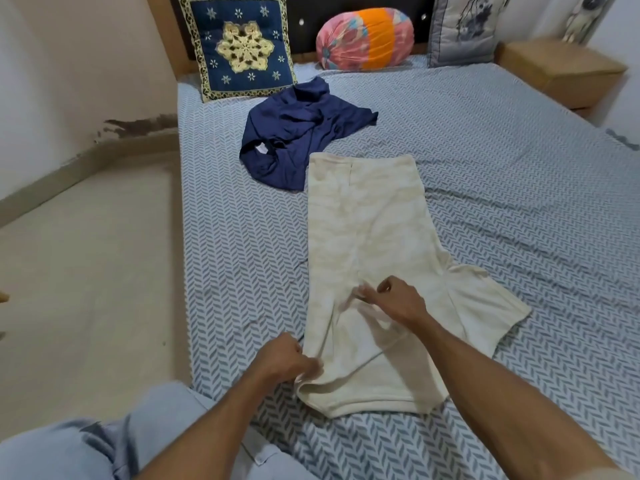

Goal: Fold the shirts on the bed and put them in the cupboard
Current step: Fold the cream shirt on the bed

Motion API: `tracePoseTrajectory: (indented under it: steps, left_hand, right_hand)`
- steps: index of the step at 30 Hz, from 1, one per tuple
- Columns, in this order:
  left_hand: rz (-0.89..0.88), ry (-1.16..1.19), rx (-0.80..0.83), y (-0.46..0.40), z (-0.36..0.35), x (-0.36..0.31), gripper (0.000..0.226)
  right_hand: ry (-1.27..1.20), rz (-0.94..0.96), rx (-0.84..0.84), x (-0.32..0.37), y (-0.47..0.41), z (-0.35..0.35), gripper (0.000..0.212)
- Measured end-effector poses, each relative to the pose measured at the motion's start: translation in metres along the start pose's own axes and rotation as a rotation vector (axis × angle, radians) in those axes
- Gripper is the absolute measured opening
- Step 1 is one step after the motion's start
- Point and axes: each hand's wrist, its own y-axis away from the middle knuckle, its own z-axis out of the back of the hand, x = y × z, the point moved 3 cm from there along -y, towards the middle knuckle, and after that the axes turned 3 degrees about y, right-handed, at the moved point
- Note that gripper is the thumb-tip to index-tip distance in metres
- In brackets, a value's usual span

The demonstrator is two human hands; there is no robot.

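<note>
Shirt folding is under way: our left hand [289, 358] pinches the near edge of the cream shirt [367, 244], and our right hand [398, 299] pinches a crease at its middle. The shirt lies lengthwise on the bed [519, 168], one side turned in, one sleeve splayed right. We judge it best to draw the fabric taut and lay that sleeve in flat. A navy shirt [298, 133] waits crumpled just beyond. Pillows [239, 43] line the headboard; no cupboard shows.
</note>
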Motion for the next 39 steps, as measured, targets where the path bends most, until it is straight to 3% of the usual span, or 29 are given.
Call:
tracePoseTrajectory:
  steps: [2,5,9,12,18,22,28,33,37,39]
  left_hand:
    - [0.032,-0.034,0.033,0.006,-0.006,-0.001,0.049]
    - [0.017,-0.002,0.089,0.007,-0.013,0.006,0.060]
    - [-0.019,0.103,0.100,0.014,-0.014,0.014,0.057]
    - [-0.035,0.126,0.054,0.025,-0.014,0.017,0.033]
    - [0.011,0.159,0.032,0.031,-0.020,0.026,0.034]
    - [0.017,0.136,0.048,0.035,-0.022,0.025,0.047]
    - [0.046,0.075,0.080,0.044,-0.026,0.020,0.053]
    - [0.052,-0.146,-0.012,0.047,-0.018,0.011,0.048]
    - [-0.263,-0.229,-0.430,0.037,-0.014,-0.024,0.046]
    - [-0.475,-0.220,-0.464,0.033,-0.027,-0.048,0.049]
  right_hand:
    - [0.075,-0.041,0.050,-0.012,0.014,0.003,0.061]
    - [0.058,-0.061,0.094,-0.025,0.029,0.001,0.027]
    - [-0.493,-0.059,0.071,-0.030,0.048,0.006,0.010]
    - [-0.751,-0.148,0.065,-0.037,0.063,0.002,0.016]
    - [-0.768,-0.266,0.054,-0.061,0.083,-0.023,0.019]
    - [-0.852,-0.196,-0.030,-0.070,0.082,-0.023,0.028]
    - [-0.802,-0.155,-0.047,-0.071,0.077,-0.026,0.032]
    - [-0.487,-0.083,-0.161,-0.074,0.082,-0.008,0.036]
    - [-0.300,-0.125,-0.367,-0.109,0.073,0.025,0.035]
    - [-0.266,-0.186,-0.480,-0.135,0.068,0.045,0.035]
